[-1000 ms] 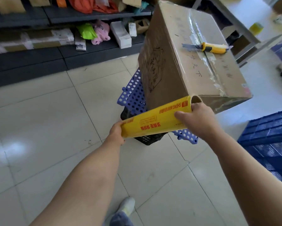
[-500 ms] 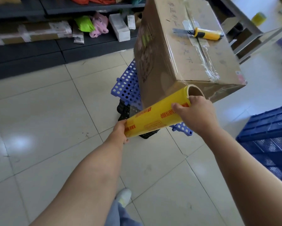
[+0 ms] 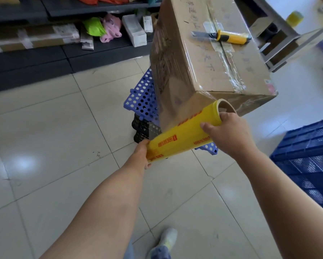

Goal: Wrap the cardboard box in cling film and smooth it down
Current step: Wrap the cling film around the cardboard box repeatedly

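Observation:
A large brown cardboard box (image 3: 200,58) stands on a blue perforated board (image 3: 142,98) over a black crate (image 3: 143,128). Clear film stretches from the box's near left face to a yellow cling film roll (image 3: 183,135), held slanted just below the box's near corner. My left hand (image 3: 141,156) grips the roll's lower left end, its fingers hidden behind the roll. My right hand (image 3: 226,133) grips the upper right end by the open cardboard core. A yellow utility knife (image 3: 229,37), blade out, lies on the box's taped top.
Dark low shelves (image 3: 44,58) with parcels and bags run along the back left. A blue plastic crate (image 3: 310,157) sits on the floor at right. A grey metal table frame (image 3: 276,34) stands behind the box. My shoe (image 3: 166,243) is on the pale tiled floor.
The roll has moved right and slightly nearer the box's near corner, drawing film across the left face. My view has shifted round the box; the knife stays put.

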Motion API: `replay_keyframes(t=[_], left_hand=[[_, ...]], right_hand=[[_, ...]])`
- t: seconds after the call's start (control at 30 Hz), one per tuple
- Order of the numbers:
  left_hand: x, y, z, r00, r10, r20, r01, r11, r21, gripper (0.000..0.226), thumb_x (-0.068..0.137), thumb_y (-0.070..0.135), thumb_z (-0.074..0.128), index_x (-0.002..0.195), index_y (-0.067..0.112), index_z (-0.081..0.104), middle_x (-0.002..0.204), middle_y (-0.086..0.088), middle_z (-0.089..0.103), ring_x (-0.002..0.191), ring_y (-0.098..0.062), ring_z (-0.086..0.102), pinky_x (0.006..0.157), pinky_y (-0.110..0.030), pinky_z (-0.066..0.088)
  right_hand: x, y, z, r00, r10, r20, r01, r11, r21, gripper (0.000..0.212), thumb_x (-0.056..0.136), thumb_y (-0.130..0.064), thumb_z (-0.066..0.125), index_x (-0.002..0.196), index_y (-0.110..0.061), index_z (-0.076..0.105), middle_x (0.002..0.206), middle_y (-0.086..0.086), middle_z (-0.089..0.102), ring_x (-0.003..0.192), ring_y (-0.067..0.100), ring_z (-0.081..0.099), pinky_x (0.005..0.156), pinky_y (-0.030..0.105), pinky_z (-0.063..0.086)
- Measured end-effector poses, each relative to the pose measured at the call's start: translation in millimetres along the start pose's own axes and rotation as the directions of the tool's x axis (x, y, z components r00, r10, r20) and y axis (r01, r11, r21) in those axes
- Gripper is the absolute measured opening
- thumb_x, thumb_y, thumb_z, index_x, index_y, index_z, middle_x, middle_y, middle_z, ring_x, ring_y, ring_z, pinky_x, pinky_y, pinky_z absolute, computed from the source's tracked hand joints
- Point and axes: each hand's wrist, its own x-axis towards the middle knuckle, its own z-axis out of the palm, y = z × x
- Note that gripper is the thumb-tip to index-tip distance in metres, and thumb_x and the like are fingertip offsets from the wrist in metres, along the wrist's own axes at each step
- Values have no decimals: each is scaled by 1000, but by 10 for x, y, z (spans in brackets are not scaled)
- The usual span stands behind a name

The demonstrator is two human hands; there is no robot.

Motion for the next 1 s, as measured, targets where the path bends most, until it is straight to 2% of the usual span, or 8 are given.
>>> replay_keyframes(t=[0.1,0.2,0.27,0.33,0.57,0.67,0.8,1.0], left_hand=[[-98,-96,70,1000,18,13,-18,999,-39,50,80,43,62,122,20,48,128,-8,48,119,-27,48,103,-43,36],[-92,-211,149,999,32,-18,-34,993,-115,62,74,47,63,129,22,46,133,-6,47,121,-28,48,98,-46,37],[-85,-311,234,999,27,-31,-32,987,-159,63,74,49,61,130,24,45,134,-6,47,120,-29,49,94,-47,38],[-81,-449,312,999,34,-25,-38,979,-198,59,76,47,58,129,24,46,134,-7,47,121,-29,49,101,-46,36],[-155,-895,566,999,39,-37,-49,944,-325,65,82,53,57,139,26,39,144,-6,39,128,-28,44,109,-48,33],[-173,-956,567,997,43,-70,-64,941,-332,81,75,63,64,141,26,36,146,-5,38,130,-29,42,108,-50,34],[-148,-880,592,998,20,-64,-41,939,-341,71,76,52,68,136,25,42,140,-8,44,124,-30,47,104,-48,39],[-107,-892,679,999,27,-33,-36,948,-315,48,81,35,62,124,18,49,129,-13,51,115,-31,52,99,-44,45]], right_hand=[[7,130,-75,999,-30,44,31,999,-22,17,87,-28,57,89,-12,61,54,-4,55,49,3,50,45,22,34],[16,217,-133,996,-67,64,68,998,-17,28,88,-40,57,87,-12,62,57,-3,55,46,5,50,35,15,34],[39,283,-159,991,-119,57,122,991,-52,36,88,-49,57,83,-13,62,62,-1,55,55,13,53,45,20,39],[61,365,-189,982,-178,58,184,976,-114,36,87,-49,56,75,-15,58,61,-1,51,65,21,53,57,27,37],[71,711,-348,950,-288,124,307,933,-187,20,82,-28,61,91,-11,62,66,-1,48,74,25,53,60,29,40],[82,803,-369,946,-286,154,309,938,-158,27,83,-35,61,86,-9,61,66,0,50,68,22,52,59,29,41],[137,798,-396,945,-291,146,311,939,-144,41,88,-50,55,69,-14,53,63,0,51,61,18,51,52,28,38],[236,833,-423,944,-302,135,320,936,-149,30,87,-38,57,93,-9,63,79,7,59,81,27,57,66,31,44]])
